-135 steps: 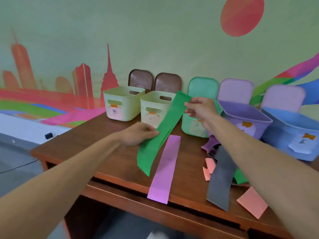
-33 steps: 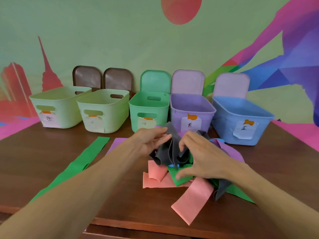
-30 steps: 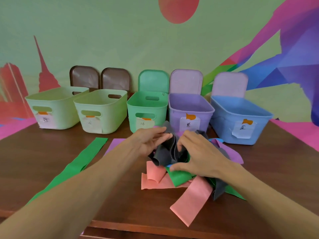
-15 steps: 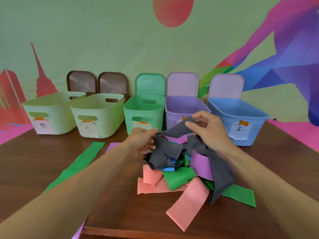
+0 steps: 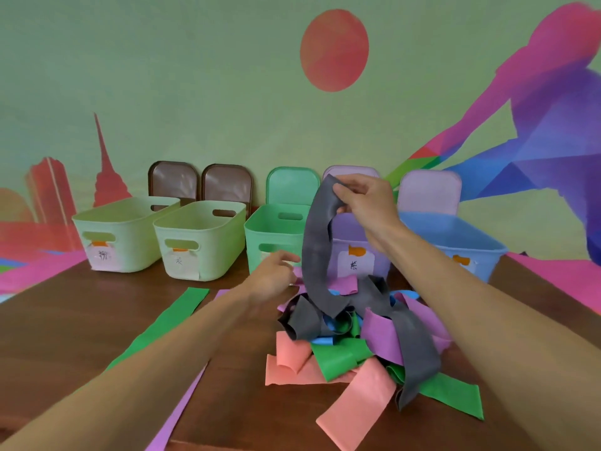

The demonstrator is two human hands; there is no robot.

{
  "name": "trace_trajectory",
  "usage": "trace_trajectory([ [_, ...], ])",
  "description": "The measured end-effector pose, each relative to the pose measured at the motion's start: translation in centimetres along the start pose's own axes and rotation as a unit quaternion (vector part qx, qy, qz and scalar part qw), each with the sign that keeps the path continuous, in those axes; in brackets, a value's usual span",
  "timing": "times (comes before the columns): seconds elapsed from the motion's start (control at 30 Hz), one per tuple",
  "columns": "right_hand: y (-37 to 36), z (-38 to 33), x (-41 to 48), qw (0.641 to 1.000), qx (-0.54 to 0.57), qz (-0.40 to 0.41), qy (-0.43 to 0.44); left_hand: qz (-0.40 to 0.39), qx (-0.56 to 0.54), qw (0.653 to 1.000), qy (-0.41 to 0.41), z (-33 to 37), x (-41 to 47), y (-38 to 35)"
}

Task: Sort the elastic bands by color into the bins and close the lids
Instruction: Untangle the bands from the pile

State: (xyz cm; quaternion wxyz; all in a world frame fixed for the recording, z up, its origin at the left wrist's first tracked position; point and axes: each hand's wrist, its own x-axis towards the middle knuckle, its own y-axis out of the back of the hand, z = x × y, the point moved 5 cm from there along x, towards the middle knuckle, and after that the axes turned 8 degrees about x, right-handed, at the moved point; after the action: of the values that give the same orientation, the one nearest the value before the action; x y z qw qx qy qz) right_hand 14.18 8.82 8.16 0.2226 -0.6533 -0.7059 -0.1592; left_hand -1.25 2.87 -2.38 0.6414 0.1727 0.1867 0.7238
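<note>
A brown wooden table (image 5: 81, 320) stands against a green mural wall (image 5: 195, 76); red disc (image 5: 334, 49) above.

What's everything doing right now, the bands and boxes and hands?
Pile of mixed coloured bands, tangled on the wooden table.
Long grey elastic band, lifted, lower end in the pile.
Right hand, pinching the grey band's top.
Left hand, at the pile; grip unclear.
Flat green band, laid straight beside the pile.
Flat purple band, laid straight next to it.
Five plastic bins, open.
Lids, propped upright behind them.

Wooden table (image 5: 74, 323), muralled wall (image 5: 195, 76)
</note>
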Motion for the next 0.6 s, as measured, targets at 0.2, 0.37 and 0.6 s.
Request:
trace_trajectory([
  [0.2, 0.5, -2.3, -0.3, 0.994, 0.098, 0.049, -0.018, -0.01, 0.011, 0.999, -0.036, 0.8, 0.3, -1.4],
  [0.37, 0.3, -4.8, -0.6, 0.984, 0.174, 0.036, -0.014, -0.05, 0.001, 0.996, -0.067, 3.3, 0.6, -2.3],
  [0.6, 0.7, -7.2, -1.1, 0.965, 0.259, 0.031, -0.012, -0.036, -0.119, 0.989, -0.08, 4.6, -0.7, -0.5],
])
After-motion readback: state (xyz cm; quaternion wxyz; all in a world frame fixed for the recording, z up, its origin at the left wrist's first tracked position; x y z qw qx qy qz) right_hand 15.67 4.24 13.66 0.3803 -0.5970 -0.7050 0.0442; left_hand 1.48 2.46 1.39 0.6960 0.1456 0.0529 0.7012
